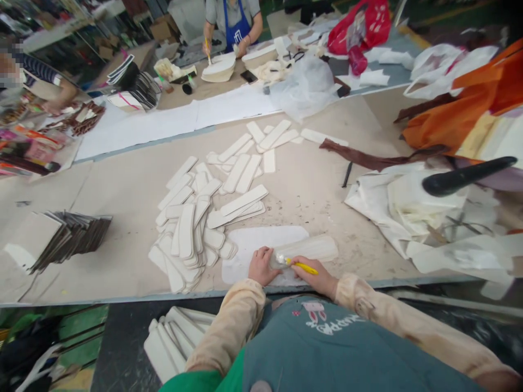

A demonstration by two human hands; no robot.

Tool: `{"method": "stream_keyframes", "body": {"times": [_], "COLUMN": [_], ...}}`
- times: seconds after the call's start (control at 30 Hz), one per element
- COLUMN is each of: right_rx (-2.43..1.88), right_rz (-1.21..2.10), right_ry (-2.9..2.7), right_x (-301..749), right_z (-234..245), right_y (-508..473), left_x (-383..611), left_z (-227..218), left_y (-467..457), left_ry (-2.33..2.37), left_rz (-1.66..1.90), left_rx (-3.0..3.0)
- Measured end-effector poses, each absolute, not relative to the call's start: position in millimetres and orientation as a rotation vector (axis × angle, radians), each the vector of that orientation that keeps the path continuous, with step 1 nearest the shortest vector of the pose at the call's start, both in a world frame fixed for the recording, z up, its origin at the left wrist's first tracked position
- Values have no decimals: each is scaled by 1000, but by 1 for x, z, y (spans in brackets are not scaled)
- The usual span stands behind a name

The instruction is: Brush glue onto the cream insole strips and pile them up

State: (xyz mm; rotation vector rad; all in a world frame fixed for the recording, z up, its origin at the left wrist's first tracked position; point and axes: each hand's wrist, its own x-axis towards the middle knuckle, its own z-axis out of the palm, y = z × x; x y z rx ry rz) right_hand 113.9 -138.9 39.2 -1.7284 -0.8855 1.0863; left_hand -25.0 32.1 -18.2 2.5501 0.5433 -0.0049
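My right hand (316, 276) is closed around the yellow handle of a brush (305, 267). The brush's bristle end, with white stuff on it, rests at the left part of a long pale strip (321, 247) with rounded ends. My left hand (262, 267) holds that strip's left end, fingers bent and thumb toward the bristles. Beneath both hands lies a white sheet (245, 242) near the table's front edge. Just beyond and to the left, many cream strips (186, 231) are heaped loosely, some overlapping.
A fanned stack of dark-edged panels (69, 237) stands at the left. On the right are a white plastic-lined container (425, 196) with a black handle-like object (468, 177) and orange cloth (482, 103). Across the table, a person in a blue apron (236, 24) holds a brush.
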Motion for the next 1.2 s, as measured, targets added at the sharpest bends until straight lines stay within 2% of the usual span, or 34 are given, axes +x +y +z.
{"method": "stream_keyframes", "body": {"times": [0.13,0.27,0.57,0.8,1.0,1.2], "right_rx": [-1700,-1788,-1827,-1869,-1912,-1956], "right_rz": [1165,1100,885,640,585,493], "right_ry": [-776,-698,-423,-336,-356,-309], "right_x": [107,112,142,147,139,135], "right_z": [27,25,62,73,91,96], "right_y": [-125,-125,-174,-197,-197,-199], "left_x": [-26,-25,-36,-2,59,80], "left_z": [-19,-22,-8,17,32,28], "left_y": [33,34,42,125,227,271], "left_ry": [543,546,534,747,894,768], "left_rz": [-3,-5,-60,93,-128,-493], "left_rx": [2549,2552,2452,2654,2758,2740]}}
